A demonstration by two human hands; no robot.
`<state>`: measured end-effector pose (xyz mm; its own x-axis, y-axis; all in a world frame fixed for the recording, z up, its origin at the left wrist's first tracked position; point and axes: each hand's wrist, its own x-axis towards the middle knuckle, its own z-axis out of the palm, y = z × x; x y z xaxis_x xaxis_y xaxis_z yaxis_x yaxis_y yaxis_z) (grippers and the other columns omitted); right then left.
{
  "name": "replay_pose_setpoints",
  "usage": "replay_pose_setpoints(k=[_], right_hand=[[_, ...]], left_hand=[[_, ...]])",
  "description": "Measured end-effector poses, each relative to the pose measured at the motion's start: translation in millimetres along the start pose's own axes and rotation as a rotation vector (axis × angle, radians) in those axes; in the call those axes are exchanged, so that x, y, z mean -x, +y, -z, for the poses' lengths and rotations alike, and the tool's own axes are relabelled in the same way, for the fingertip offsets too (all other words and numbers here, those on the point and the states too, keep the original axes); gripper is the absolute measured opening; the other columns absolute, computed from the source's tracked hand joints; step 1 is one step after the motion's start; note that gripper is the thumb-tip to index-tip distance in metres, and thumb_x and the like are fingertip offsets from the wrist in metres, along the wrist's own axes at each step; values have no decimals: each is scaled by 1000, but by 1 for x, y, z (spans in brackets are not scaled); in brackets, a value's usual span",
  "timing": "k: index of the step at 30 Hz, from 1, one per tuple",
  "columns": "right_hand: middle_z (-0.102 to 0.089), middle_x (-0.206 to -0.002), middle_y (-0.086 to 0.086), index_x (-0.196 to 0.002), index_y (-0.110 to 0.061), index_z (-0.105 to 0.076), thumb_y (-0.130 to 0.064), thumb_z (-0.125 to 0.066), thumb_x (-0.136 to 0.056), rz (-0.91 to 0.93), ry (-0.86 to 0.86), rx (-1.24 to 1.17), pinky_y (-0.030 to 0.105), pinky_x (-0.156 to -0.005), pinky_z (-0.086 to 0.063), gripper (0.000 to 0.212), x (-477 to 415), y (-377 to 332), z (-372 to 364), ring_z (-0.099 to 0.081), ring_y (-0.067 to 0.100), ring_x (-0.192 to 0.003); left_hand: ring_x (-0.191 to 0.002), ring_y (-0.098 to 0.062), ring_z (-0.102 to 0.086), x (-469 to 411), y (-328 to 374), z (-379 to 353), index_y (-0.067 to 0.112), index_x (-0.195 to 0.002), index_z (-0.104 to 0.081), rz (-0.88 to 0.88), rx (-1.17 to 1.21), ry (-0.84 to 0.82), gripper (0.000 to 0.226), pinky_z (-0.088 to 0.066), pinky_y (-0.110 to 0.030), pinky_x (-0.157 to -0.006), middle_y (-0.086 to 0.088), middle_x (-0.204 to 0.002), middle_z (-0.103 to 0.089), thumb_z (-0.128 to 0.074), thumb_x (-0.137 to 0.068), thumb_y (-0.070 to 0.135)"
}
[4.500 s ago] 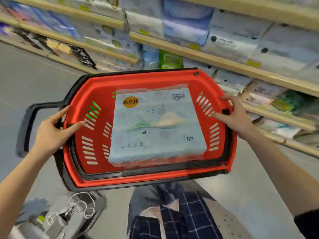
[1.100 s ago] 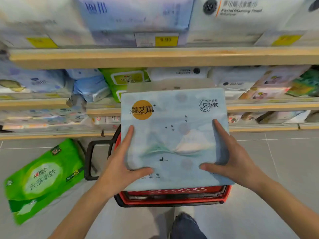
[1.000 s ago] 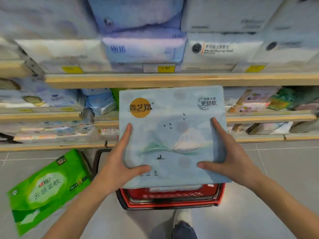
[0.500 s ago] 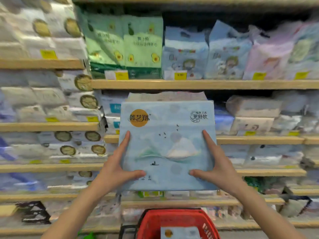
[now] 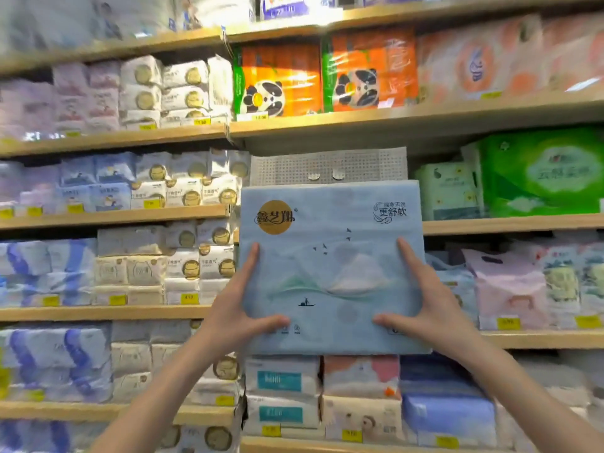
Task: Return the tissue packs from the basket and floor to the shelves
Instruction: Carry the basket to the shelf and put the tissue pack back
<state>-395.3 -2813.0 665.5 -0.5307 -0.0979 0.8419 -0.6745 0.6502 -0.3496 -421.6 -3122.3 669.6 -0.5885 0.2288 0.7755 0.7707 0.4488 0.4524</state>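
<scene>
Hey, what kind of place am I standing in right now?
Most likely a shop's paper-goods aisle. Long wooden shelves are stacked with wrapped tissue packs, yellow price tags line the shelf edges, and the left hand and right hand lift a blue tissue pack toward an empty gap.

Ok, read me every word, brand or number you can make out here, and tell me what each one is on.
"鑫艺翔": gold circle on the blue pack held by both hands.
"更舒软": same pack, upper right corner.
"12.00": probably, on the yellow price tag under the panda packs; blurred.
Other price tags, small print on the blue pack and the other shelf packs: too blurred or small to read.
</scene>
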Motion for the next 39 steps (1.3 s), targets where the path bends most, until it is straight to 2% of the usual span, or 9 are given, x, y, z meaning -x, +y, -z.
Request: replay_pose_setpoints(k=[7, 9, 12, 16, 23, 27, 30, 33, 39], right_hand=[[-35, -138, -5, -130, -67, -1, -45, -81, -55, 119, 49, -11, 34, -99, -39, 111, -71, 15, 10, -39, 13, -124], [-38, -134, -2, -131, -66, -1, -46, -80, -55, 142, 46, -11, 40, -100, -41, 112, -92, 23, 13, -41, 17, -122], [-36, -132, -2, -132, -64, -1, -45, -81, -55, 203, 66, -12, 41, -98, -43, 113, -129, 35, 17, -44, 16, -119], [-34, -134, 2, -128, -69, 2, -42, -80, -57, 278, 96, -7, 41, -101, -40, 112, -176, 40, 17, -43, 18, -120], [-33, -132, -5, -133, -62, 1, -37, -82, -58, 371, 168, -44, 28, -101, -34, 115, -256, 52, 4, -38, 6, -118], [-30, -129, -8, -135, -58, 2, -54, -74, -52, 394, 236, -17, 22, -101, -27, 113, -287, 51, -15, -32, -1, -115], [-28, -129, -11, -134, -61, 3, -54, -72, -52, 405, 287, 7, 26, -101, -28, 111, -303, 53, -37, -31, -3, -115], [-28, -129, -11, -133, -63, 4, -41, -80, -57, 413, 319, 68, 30, -98, -31, 115, -317, 58, -59, -29, -5, -113], [-29, -132, -6, -132, -63, 6, -33, -83, -58, 396, 361, 151, 32, -97, -34, 119, -340, 75, -100, -30, -5, -112]], left_hand=[[-111, 16, -48, -66, 3, 0, 73, -129, -4, -105, -12, 98, 113, -47, -6, -78, 26, -137, -35, -81, -50, 52], [-110, 11, -52, -85, 2, -2, 74, -128, -3, -113, -27, 130, 113, -47, -6, -77, 20, -137, -39, -81, -49, 54], [-120, -2, -50, -118, -2, -5, 72, -130, -1, -163, -58, 188, 114, -48, -14, -89, 13, -144, -37, -80, -49, 55], [-129, -7, -43, -157, -5, 1, 67, -134, -2, -223, -64, 241, 117, -43, -42, -103, 14, -146, -30, -83, -49, 58], [-126, -6, -45, -231, -18, 29, 67, -134, 2, -310, -148, 285, 118, -44, -40, -101, 16, -144, -31, -78, -49, 53], [-130, -7, -38, -266, -40, 49, 68, -133, 4, -383, -195, 293, 116, -40, -37, -105, 17, -147, -24, -77, -52, 56], [-132, -5, -34, -289, -67, 59, 64, -136, 5, -423, -155, 287, 118, -37, -42, -108, 15, -146, -22, -79, -55, 52], [-130, 8, -28, -307, -96, 61, 61, -138, 8, -477, -184, 314, 116, -30, -35, -110, 17, -145, -18, -76, -58, 51], [-135, -12, -27, -335, -152, 59, 56, -140, 8, -508, -114, 283, 116, -32, -50, -109, 12, -146, -16, -76, -61, 49]])
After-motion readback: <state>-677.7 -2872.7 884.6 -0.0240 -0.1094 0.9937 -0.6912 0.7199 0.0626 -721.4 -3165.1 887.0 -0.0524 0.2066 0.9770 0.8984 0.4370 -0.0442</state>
